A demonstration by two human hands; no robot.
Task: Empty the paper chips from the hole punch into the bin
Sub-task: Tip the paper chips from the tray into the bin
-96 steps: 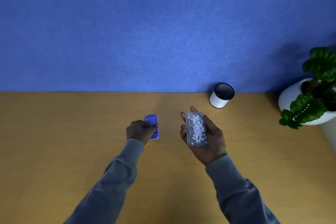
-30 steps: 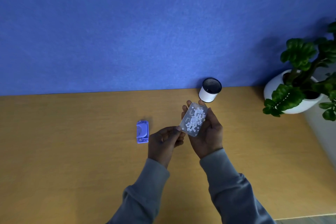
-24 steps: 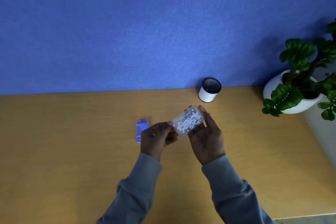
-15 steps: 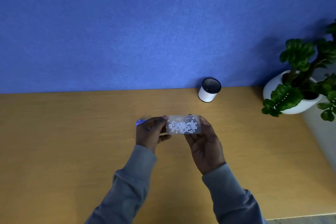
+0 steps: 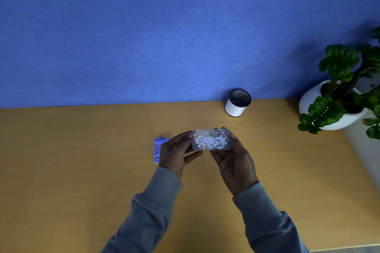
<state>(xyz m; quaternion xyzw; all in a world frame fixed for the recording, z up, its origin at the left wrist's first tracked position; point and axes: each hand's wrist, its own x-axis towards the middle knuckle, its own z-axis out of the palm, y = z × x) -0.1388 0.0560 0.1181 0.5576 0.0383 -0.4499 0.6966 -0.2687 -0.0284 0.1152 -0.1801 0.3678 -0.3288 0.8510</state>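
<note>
A clear plastic chip tray [image 5: 210, 139] full of white paper chips lies crosswise above the desk, held level between both hands. My left hand [image 5: 174, 153] pinches its left end and my right hand [image 5: 234, 160] cups its right end from below. The purple hole punch body [image 5: 158, 149] rests on the wooden desk [image 5: 72, 160] just left of my left hand, partly hidden by it. A small white bin with a dark inside [image 5: 237, 102] stands upright at the back of the desk, beyond and to the right of the tray.
A white pot with a green leafy plant [image 5: 341, 100] stands at the desk's right end. A blue partition wall [image 5: 164, 37] closes off the back. The desk's right edge drops away by the plant.
The punch body was set down on the desk and my left hand came over to the tray. The tray turned from lengthwise to crosswise and is now held by both hands.
</note>
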